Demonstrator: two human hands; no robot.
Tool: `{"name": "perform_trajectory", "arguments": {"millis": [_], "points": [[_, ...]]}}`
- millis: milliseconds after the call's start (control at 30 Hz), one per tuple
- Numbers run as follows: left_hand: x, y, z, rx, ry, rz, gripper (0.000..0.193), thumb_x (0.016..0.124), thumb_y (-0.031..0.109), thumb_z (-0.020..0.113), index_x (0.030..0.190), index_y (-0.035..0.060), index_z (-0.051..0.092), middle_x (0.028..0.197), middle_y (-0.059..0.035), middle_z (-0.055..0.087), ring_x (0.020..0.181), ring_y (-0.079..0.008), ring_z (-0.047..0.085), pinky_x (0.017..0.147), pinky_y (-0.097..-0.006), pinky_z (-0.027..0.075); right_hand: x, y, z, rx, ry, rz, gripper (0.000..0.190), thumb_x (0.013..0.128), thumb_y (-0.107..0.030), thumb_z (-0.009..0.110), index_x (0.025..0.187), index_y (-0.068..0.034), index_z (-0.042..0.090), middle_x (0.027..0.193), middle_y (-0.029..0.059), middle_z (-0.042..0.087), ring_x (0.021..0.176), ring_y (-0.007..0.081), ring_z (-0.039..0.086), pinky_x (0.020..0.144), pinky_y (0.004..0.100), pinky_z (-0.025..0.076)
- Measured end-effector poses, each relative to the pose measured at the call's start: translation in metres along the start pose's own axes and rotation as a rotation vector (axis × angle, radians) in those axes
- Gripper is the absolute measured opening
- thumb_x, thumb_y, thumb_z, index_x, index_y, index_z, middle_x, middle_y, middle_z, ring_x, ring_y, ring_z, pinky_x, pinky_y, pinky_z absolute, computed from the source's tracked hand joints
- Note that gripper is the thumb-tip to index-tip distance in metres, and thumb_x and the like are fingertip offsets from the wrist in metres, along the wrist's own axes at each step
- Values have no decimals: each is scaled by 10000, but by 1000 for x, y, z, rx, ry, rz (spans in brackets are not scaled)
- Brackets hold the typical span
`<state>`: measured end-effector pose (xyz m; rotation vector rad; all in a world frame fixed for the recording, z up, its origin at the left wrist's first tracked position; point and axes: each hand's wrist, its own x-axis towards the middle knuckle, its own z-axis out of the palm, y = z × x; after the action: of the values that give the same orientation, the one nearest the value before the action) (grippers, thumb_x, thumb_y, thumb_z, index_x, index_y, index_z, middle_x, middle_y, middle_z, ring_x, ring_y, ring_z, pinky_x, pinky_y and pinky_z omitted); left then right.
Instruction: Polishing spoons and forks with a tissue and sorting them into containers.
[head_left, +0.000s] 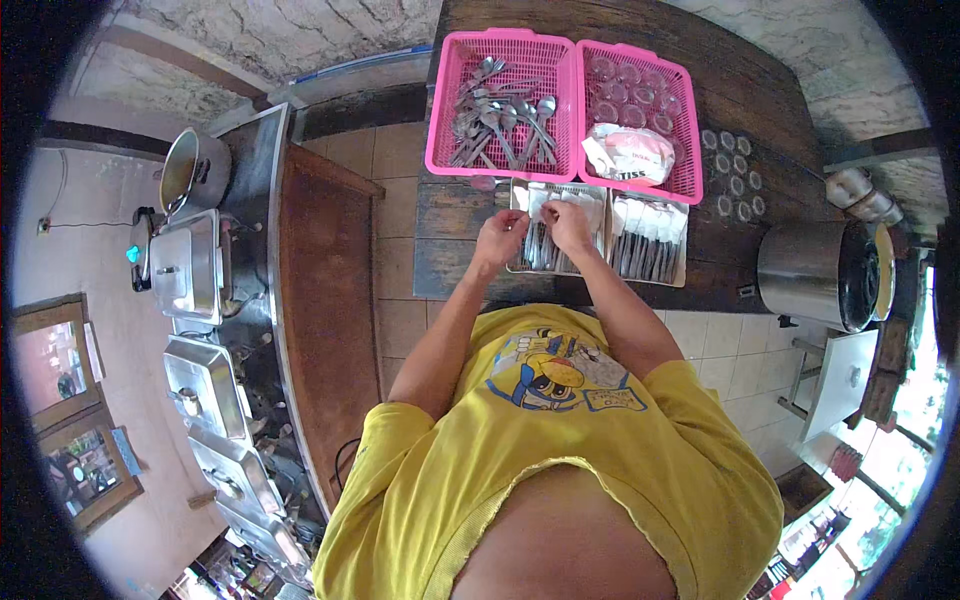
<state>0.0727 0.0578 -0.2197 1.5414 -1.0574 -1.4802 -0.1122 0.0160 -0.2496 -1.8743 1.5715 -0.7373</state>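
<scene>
Both my hands are over a shallow white basket (513, 266) of cutlery whose upper ends are wrapped in white tissue. My left hand (502, 238) is at the basket's left side, fingertips pinched together near a white tissue. Close beside it, my right hand (567, 226) has its fingers bent at the wrapped tissue (538, 196); whether either hand grips anything is too small to tell. A second white basket (681, 279) of wrapped cutlery stands to the right. Beyond it on the left, a pink plastic basket (433, 142) holds loose spoons and forks (517, 120).
Another pink basket (694, 150) holds glasses (632, 115) and a tissue pack (630, 155). More glasses (737, 184) stand on the wooden table (457, 262) at right, near a large metal pot (799, 266). Metal chafing dishes (184, 266) line the counter at left.
</scene>
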Motion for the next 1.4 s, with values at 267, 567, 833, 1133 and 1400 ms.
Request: {"name": "perform_trajectory", "arguments": {"millis": [267, 567, 833, 1133, 1400], "points": [[66, 88, -18, 713, 263, 644, 243, 905, 210, 685, 1067, 35, 732, 1014, -209, 713, 1012, -411, 651, 883, -501, 520, 54, -51, -62, -108, 150, -150, 203, 944, -212, 663, 1037, -41, 721, 959, 186, 705, 898, 393, 689, 787, 495, 553], [159, 68, -35, 965, -1, 292, 382, 908, 263, 657, 1238, 71, 677, 1211, -246, 679, 1151, -438, 648, 1001, -501, 532, 132, -11, -6, -121, -92, 42, 285, 872, -143, 700, 1111, 11, 691, 1042, 290, 700, 999, 479, 663, 886, 537, 528], [167, 71, -26, 966, 136, -3, 526, 930, 393, 616, 1352, 82, 576, 1363, -269, 594, 1244, -452, 599, 1018, -539, 519, 159, 26, 46, -221, -109, 158, 568, 809, -82, 747, 1317, 40, 525, 1205, 360, 596, 1159, 498, 593, 1002, 522, 493], [164, 76, -27, 860, 100, -37, 438, 926, 397, 615, 1224, 84, 684, 1141, -251, 721, 1087, -431, 692, 972, -525, 542, 172, 28, 49, -349, -205, 373, 333, 895, -116, 615, 1189, 39, 609, 1010, 320, 694, 988, 459, 705, 884, 537, 571], [164, 84, -29, 786, 82, -128, 565, 959, 583, 538, 1248, 124, 696, 1134, -239, 725, 1101, -435, 683, 964, -535, 529, 166, 1, 15, -39, -353, 455, 386, 847, -338, 729, 928, 38, 751, 900, 283, 719, 879, 372, 735, 815, 475, 562]]}}
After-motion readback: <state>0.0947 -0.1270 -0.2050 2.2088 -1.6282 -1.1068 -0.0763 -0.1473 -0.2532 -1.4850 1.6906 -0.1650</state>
